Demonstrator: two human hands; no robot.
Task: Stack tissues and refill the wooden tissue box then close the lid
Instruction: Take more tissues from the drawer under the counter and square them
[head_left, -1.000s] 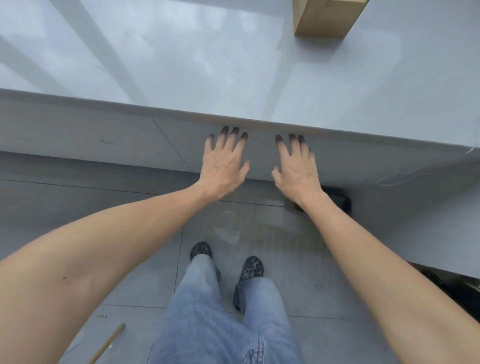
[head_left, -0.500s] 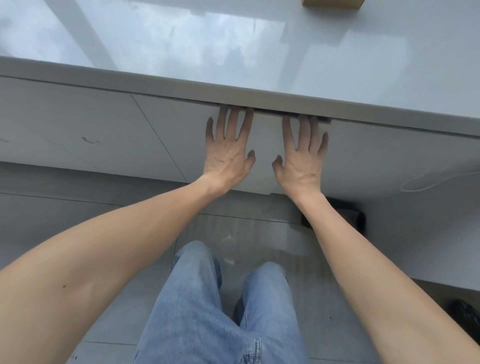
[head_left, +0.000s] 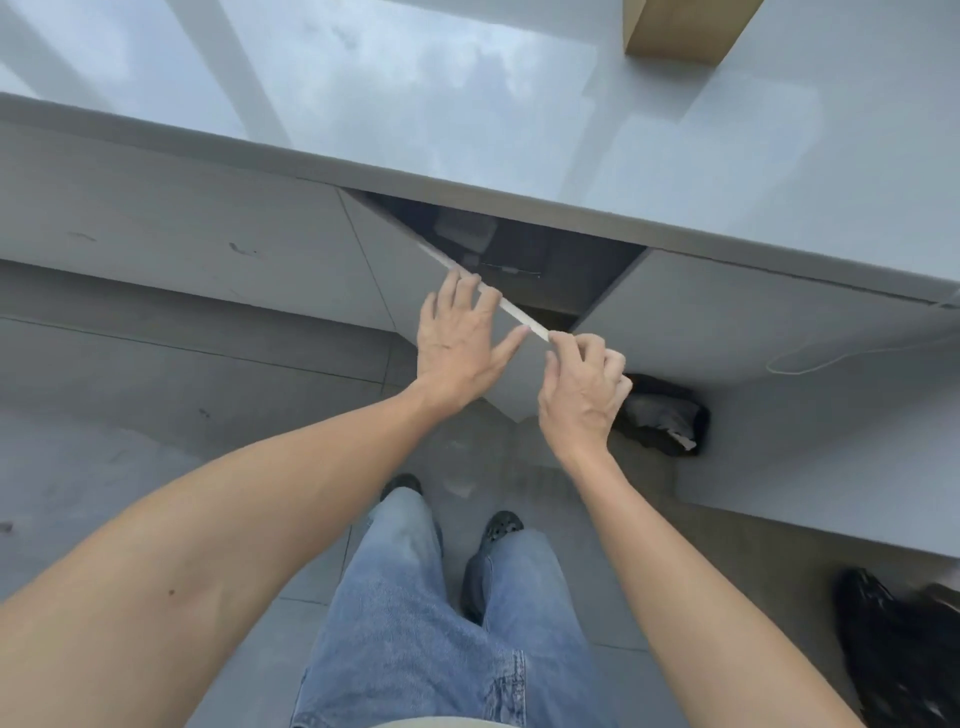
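Glossy grey desk, cupboard door beneath half open. Left hand is laid flat on it, fingers straight; right hand is pinched on its edge. Wooden tissue box is left far back on the desk. Risk: fingers get caught if the door is let swing back.

Grey countertop, open cabinet door, perhaps bags

Seen from a camera on the person's head: a steep downward look, close over the counter edge and floor.
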